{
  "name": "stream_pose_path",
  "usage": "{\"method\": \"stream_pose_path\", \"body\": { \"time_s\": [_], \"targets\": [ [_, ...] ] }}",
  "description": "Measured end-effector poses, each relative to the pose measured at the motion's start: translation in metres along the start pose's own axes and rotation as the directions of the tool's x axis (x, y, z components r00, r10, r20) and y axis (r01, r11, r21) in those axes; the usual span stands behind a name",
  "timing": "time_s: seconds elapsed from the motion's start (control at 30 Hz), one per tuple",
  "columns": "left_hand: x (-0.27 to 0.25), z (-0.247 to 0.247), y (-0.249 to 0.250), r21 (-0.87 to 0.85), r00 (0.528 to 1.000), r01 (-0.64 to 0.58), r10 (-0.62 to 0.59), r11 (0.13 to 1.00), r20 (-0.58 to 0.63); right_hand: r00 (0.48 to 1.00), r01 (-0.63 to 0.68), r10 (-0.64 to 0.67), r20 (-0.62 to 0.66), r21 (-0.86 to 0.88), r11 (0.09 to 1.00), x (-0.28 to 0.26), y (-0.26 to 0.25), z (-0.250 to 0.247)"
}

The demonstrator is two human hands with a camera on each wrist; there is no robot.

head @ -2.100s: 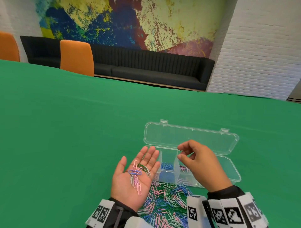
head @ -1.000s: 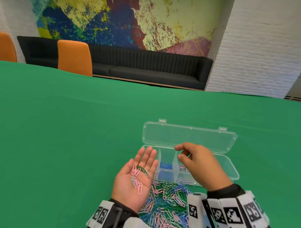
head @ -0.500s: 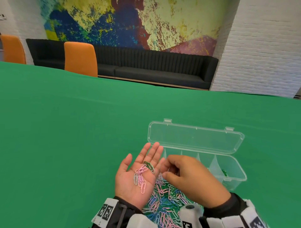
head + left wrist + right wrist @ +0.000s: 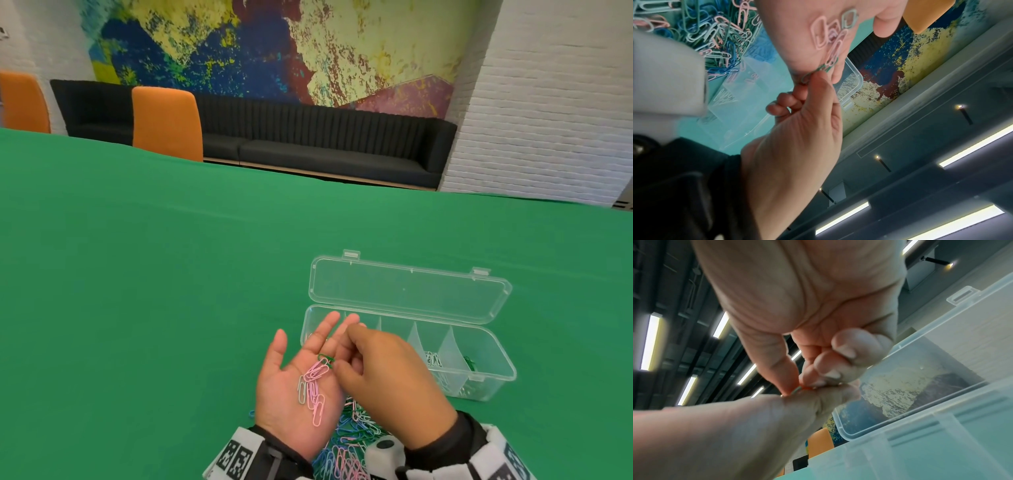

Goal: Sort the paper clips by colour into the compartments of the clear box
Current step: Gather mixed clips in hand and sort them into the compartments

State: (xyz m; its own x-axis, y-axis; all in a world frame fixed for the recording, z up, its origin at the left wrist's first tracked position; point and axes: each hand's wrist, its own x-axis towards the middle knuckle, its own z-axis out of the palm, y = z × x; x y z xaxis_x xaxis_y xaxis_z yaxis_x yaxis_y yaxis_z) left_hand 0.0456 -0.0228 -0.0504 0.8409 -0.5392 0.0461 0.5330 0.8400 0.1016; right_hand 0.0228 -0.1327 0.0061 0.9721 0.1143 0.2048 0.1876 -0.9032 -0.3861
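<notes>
Head view: the left hand lies palm up with straight fingers, carrying pink paper clips. The right hand pinches a green clip at the left palm's edge. The clear box stands open on the green counter, just beyond a loose clip pile. Wrist markers show patterns only, no readable writing.

Left wrist view: thumb and forefinger clamp the green clip.

Right wrist view: the pinch sits against the left palm.
</notes>
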Motion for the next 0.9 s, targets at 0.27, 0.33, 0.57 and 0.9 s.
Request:
{"method": "stream_pose_path", "body": {
  "time_s": [0.27, 0.33, 0.57, 0.9],
  "targets": [
    [0.004, -0.01, 0.003, -0.017, 0.996, 0.035, -0.034, 0.999, 0.081, 0.999, -0.001, 0.004, -0.038, 0.06, 0.998, 0.003, 0.004, 0.001],
    [0.004, -0.008, 0.002, -0.012, 0.999, 0.017, -0.017, 1.0, 0.046, 0.999, -0.005, 0.009, -0.044, 0.095, 0.995, 0.003, 0.005, 0.0],
    [0.011, -0.017, -0.007, 0.324, 0.985, -0.171, 0.162, 0.931, 0.056, 0.996, -0.087, 0.093, -0.012, 0.265, 0.96, 0.001, 0.006, -0.013],
    [0.013, -0.025, -0.011, 0.147, 0.994, -0.081, 0.09, 0.986, -0.055, 0.883, -0.397, 0.439, -0.168, 0.232, 0.888, -0.025, 0.107, -0.072]
  ]
}}
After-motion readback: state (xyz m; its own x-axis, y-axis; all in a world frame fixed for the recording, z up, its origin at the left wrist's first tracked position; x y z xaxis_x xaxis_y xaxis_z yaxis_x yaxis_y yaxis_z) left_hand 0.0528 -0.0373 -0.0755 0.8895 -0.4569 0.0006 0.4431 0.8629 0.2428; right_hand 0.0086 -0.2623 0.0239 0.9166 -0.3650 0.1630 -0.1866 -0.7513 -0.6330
